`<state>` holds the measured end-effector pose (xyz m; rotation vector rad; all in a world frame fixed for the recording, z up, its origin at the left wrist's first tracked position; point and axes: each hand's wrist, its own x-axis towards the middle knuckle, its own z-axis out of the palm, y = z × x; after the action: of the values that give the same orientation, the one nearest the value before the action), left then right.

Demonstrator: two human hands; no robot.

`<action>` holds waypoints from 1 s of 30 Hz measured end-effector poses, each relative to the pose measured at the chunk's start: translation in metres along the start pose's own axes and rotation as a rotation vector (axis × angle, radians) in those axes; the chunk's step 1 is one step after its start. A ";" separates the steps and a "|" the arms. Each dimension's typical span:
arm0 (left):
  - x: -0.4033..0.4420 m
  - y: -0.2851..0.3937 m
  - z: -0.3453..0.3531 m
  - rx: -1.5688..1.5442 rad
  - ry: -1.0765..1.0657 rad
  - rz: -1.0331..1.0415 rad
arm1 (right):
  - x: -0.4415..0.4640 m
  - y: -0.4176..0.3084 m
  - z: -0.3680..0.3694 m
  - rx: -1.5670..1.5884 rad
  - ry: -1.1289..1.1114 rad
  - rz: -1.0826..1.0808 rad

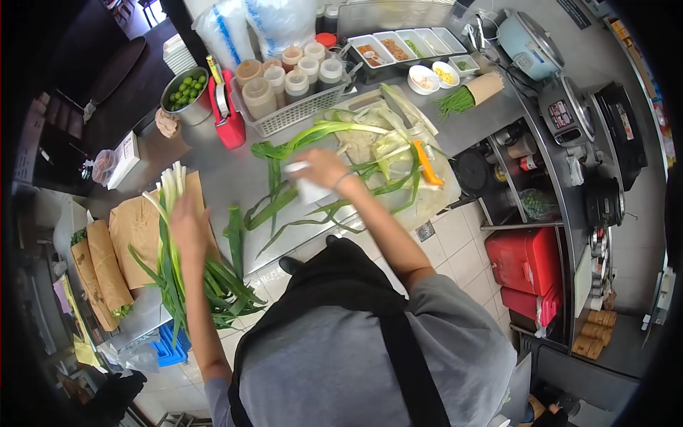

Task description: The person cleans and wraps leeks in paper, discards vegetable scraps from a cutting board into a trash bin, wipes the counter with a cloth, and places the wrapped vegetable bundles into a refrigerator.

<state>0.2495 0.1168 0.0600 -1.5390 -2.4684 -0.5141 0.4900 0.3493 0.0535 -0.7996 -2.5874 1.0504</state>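
My left hand [186, 231] lies over a bunch of leeks [171, 186], slightly blurred, its fingers stretched along the stalks and the thumb apart. White stalk ends point away from me, and the green leaves hang over the counter's near edge. My right hand [324, 169] is closed on a white cloth [311, 191] on the steel counter, smeared by motion. Around it lie loose green leek leaves [274, 213]. Just right, leek trimmings [388, 146] cover a cutting board [427, 199], with an orange-handled tool [427, 162] among them.
A grey basket of squeeze bottles [284, 122], a red tape dispenser [229, 128] and a pot of limes [187, 92] line the back. Two small bowls [425, 80] and wrapped chives [469, 94] stand back right. Brown paper [131, 235] and paper-wrapped bundles [107, 256] lie left.
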 end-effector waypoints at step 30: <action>0.165 0.181 0.052 -0.925 -0.832 0.360 | -0.076 0.148 -0.117 -0.014 0.736 0.269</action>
<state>0.3395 0.3463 0.1015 -2.9883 -2.4344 -1.2669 0.6589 0.4613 0.0325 -1.2734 -1.8968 0.6216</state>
